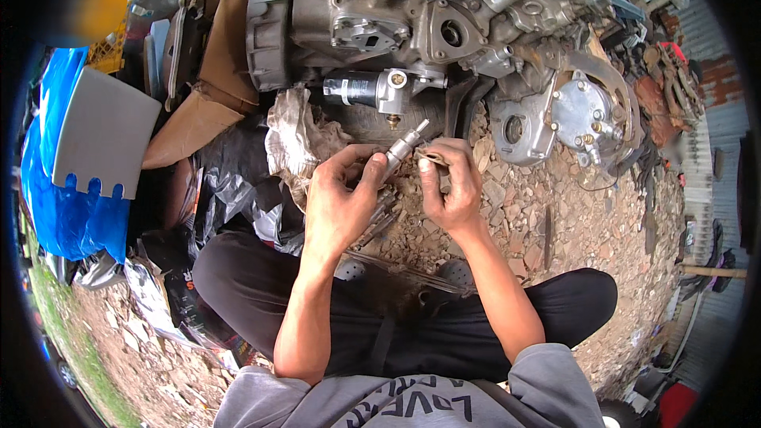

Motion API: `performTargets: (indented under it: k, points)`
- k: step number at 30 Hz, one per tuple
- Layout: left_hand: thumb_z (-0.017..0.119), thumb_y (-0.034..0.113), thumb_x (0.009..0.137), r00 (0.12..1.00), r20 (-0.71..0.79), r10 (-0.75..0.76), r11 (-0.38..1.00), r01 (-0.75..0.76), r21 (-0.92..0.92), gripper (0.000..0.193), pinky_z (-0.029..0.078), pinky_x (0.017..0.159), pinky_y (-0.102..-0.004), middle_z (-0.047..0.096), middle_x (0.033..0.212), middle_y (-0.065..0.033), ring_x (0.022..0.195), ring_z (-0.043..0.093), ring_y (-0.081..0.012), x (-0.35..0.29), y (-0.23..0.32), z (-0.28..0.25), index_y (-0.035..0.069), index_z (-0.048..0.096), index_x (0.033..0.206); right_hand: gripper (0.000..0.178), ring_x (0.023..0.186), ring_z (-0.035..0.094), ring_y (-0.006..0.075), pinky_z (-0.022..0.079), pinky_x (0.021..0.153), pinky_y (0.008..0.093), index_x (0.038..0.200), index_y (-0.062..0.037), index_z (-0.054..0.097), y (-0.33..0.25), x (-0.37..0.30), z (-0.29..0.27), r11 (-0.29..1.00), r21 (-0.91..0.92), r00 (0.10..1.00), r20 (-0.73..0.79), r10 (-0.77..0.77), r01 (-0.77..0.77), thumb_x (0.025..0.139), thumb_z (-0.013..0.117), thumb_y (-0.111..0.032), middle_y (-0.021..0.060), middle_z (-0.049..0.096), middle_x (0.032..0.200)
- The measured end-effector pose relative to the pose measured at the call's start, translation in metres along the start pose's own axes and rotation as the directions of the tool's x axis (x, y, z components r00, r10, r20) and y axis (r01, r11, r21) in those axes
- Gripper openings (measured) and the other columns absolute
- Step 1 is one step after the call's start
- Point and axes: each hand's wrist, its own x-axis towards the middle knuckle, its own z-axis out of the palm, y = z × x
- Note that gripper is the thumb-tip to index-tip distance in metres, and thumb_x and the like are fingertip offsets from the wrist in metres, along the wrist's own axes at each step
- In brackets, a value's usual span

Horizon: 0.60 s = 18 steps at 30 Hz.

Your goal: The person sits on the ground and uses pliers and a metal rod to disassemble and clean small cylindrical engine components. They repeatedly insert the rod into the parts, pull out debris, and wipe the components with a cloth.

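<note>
Between thumb and fingers of the left hand (345, 198), closed in a pinch: one metal rod (402, 150), tilted, thin tip pointing away from the body. Just right of the rod, the right hand (456, 196), likewise pinched: one small brown scrap (431, 158), material unclear. Beyond both hands: engine (361, 0), black filter (353, 89); right of the right hand: rubble (507, 230).

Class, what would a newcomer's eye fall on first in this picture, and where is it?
The large grey metal engine dominates the upper middle. Bright blue plastic stands out at the left, partly behind a pale grey panel. In the centre, the left hand holds a slim silvery part while the right hand pinches a small brownish piece.
</note>
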Motion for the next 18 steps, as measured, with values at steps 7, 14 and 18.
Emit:
performTargets:
  k: [7, 14, 18]
  points:
    - [0.065, 0.019, 0.097, 0.999, 0.04, -0.005, 0.989, 0.011, -0.147, 0.024, 0.043, 0.055, -0.0232, 0.064, 0.071, 0.0007, 0.06, 0.053, -0.0049, -0.009, 0.0, 0.007, 0.001, 0.071, 0.111, 0.017, 0.083, 0.065, 0.0286, 0.053, 0.072, 0.0382, 0.107, 0.0, 0.062, -0.003, -0.014, -0.001, 0.994, 0.094, 0.998, -0.006, 0.061, -0.06, 0.09, 0.066, -0.002, 0.0147, 0.065, 0.096]
    - [0.064, 0.018, 0.098, 0.999, 0.048, -0.013, 0.995, 0.018, -0.094, 0.023, 0.041, 0.054, -0.023, 0.063, 0.069, 0.0005, 0.059, 0.052, -0.0031, -0.014, 0.005, 0.011, -0.001, 0.07, 0.109, 0.019, 0.083, 0.064, 0.027, 0.052, 0.071, 0.0381, 0.105, -0.0025, 0.065, -0.01, -0.012, -0.006, 0.996, 0.086, 0.999, -0.032, 0.02, -0.017, 0.088, 0.072, -0.006, 0.0118, 0.066, 0.094]
    - [0.065, 0.017, 0.098, 0.999, 0.034, -0.002, 0.991, 0.007, -0.137, 0.022, 0.041, 0.054, -0.0224, 0.064, 0.068, -0.0003, 0.059, 0.052, -0.0028, -0.014, 0.002, 0.014, -0.002, 0.07, 0.108, 0.018, 0.082, 0.065, 0.0261, 0.052, 0.07, 0.0372, 0.103, -0.004, 0.067, -0.013, -0.009, -0.009, 0.998, 0.059, 0.999, -0.044, -0.011, 0.014, 0.086, 0.074, -0.005, 0.0092, 0.067, 0.092]
